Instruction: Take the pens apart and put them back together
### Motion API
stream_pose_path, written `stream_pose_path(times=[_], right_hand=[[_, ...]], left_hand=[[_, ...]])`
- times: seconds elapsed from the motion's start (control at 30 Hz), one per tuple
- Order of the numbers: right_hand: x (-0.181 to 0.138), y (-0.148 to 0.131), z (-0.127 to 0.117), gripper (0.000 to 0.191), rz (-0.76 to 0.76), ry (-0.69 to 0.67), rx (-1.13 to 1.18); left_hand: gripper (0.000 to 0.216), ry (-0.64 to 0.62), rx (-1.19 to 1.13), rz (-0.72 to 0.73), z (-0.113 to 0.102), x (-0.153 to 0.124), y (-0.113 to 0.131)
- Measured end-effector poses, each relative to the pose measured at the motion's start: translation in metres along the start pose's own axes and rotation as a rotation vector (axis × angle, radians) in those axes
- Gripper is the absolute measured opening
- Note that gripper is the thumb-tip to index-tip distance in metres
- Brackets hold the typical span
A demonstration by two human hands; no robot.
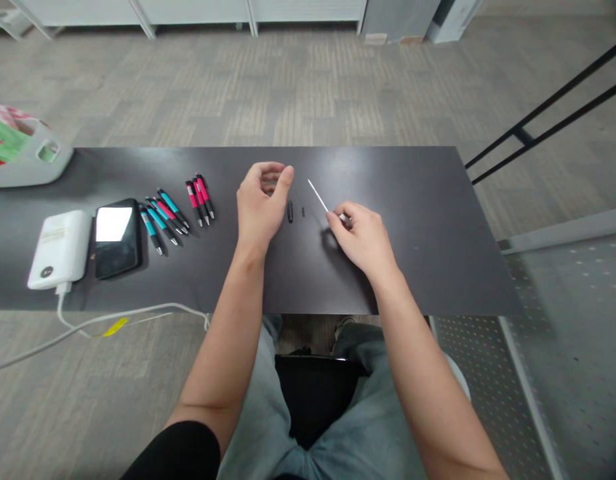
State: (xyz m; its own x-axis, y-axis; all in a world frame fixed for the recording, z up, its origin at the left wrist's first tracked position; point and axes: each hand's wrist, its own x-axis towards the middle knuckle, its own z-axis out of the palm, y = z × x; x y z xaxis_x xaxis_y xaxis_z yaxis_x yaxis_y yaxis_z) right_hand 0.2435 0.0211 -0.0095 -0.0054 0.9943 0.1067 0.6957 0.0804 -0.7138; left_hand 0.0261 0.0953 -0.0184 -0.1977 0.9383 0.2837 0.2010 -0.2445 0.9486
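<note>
My left hand [261,200] rests on the dark table [418,220] with its fingers curled round something I cannot make out. My right hand [361,233] pinches one end of a thin white pen refill [318,195], which points up and to the left. Between the hands lie a small black pen tip piece [290,211] and a tiny dark part [303,211]. To the left of my left hand lie three pink-and-black pens [200,198] and several teal-and-black pens [164,219].
A black phone [117,237] and a white power bank [61,248] with a white cable [133,313] sit at the table's left. A grey container [23,153] with coloured contents stands at the far left. A black metal frame [543,113] stands at the right.
</note>
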Motion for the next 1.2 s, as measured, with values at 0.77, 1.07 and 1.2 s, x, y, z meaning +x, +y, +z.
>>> stream_pose_path(times=[0.77,1.07,1.2], right_hand=[[0.010,0.023,-0.030,0.025,0.007,-0.047,0.066],[0.019,0.012,-0.031,0.013,-0.028,-0.010,-0.164],[0.019,0.007,-0.029,0.021,-0.048,-0.031,-0.163]], left_hand=[[0.046,-0.375,0.623,0.263,0.006,-0.027,0.002],[0.040,-0.481,0.506,0.247,-0.004,-0.019,-0.010],[0.040,-0.496,0.472,0.236,-0.006,-0.017,-0.011]])
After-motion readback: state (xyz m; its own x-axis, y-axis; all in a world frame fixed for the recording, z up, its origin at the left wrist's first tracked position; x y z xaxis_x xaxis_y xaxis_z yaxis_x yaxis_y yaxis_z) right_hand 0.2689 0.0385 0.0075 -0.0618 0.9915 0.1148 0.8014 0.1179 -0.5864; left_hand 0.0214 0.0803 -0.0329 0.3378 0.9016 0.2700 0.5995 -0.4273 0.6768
